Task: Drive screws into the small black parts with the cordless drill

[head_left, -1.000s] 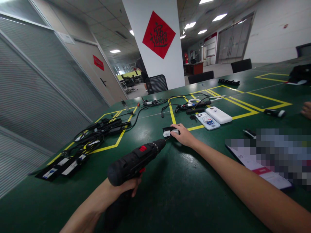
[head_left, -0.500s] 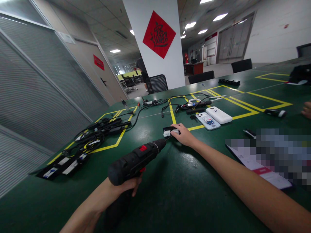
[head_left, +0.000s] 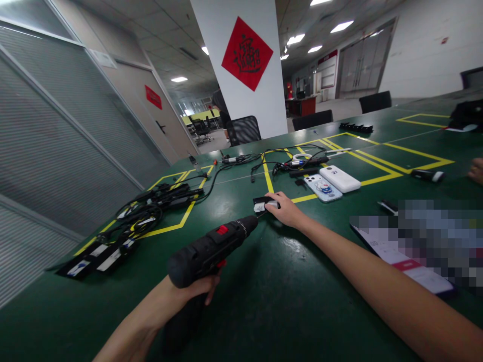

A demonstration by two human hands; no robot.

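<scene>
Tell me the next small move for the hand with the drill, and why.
Probably ease the drill forward until its bit seats on the small black part. The left hand grips the drill, tip aimed at that part's near edge, while the right hand pins it to the green table. Whether the bit touches it is too small to tell.

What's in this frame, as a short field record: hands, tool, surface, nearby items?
left hand: grips drill by its handle
right hand: holds black part on the table
drill tip: at the black part, contact unclear
table: green, yellow tape lines
beyond: two phones; cables at left
</scene>
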